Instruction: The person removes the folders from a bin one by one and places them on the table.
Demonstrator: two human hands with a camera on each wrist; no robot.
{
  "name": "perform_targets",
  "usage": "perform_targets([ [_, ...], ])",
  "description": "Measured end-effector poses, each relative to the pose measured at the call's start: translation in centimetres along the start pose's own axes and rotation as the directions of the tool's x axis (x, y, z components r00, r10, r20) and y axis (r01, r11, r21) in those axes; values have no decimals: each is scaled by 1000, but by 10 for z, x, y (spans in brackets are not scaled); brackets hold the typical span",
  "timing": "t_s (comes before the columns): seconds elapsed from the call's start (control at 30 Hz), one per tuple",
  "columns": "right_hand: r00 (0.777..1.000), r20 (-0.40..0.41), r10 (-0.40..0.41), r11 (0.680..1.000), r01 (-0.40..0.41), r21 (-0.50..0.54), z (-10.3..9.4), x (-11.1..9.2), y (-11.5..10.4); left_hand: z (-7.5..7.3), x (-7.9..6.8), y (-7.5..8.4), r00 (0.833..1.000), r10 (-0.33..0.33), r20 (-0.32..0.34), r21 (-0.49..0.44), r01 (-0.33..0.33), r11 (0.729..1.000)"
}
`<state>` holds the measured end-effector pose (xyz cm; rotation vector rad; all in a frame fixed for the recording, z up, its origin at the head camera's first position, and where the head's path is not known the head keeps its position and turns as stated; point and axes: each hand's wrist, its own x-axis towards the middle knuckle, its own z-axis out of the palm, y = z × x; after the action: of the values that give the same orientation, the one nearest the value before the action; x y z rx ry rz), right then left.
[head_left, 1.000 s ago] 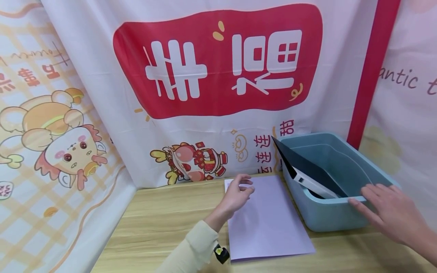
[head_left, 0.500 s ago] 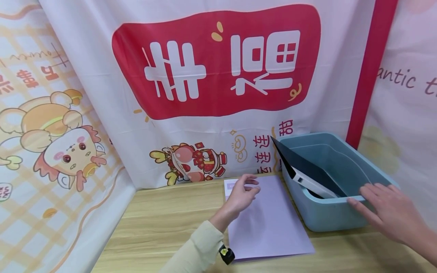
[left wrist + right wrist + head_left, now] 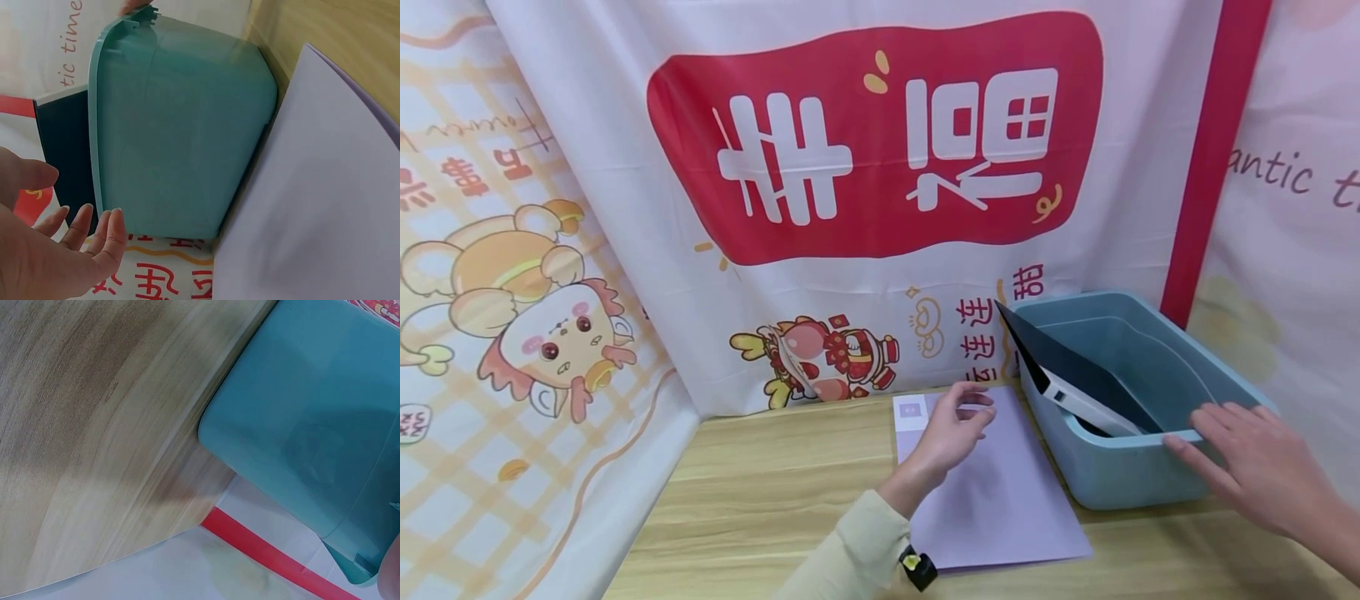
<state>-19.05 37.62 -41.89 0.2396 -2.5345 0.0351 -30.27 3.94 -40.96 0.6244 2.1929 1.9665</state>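
Note:
A lavender folder with a white label patch at its far left corner lies flat on the table. Over it hovers my left hand, fingers loosely bent and holding nothing. The left wrist view shows the same hand in front of the blue plastic bin, apart from it. My right hand grips the near right rim of the bin. Inside the bin a dark folder with a white spine leans tilted, one corner poking above the rim. In the right wrist view only a bit of that hand shows.
The bin stands on the wooden table, right of the lavender folder. A printed white cloth hangs behind the table, with another patterned cloth at the left. A black wrist strap sits on the left sleeve.
My left hand has drifted to the right over the lavender folder, uncovering its white label patch. The right hand, bin and dark folder have stayed in place.

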Motion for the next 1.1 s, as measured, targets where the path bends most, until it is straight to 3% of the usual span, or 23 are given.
perform_targets([
  [0.27,1000,4,3,1000,-3,-7,0,-1,0,14,-3,8,999,26,18,-27,-26,999],
  [0.57,1000,-9,-7,1000,7,-10,2,-1,2,29,-6,20,999,-19,28,23,19,1000],
  [0.8,1000,-20,-15,1000,15,-2,1,-1,1,38,-5,22,998,-43,39,-10,44,999],
  [1.1,1000,-21,-15,1000,15,-1,0,-1,0,50,0,25,996,-5,93,-21,7,1000],
])
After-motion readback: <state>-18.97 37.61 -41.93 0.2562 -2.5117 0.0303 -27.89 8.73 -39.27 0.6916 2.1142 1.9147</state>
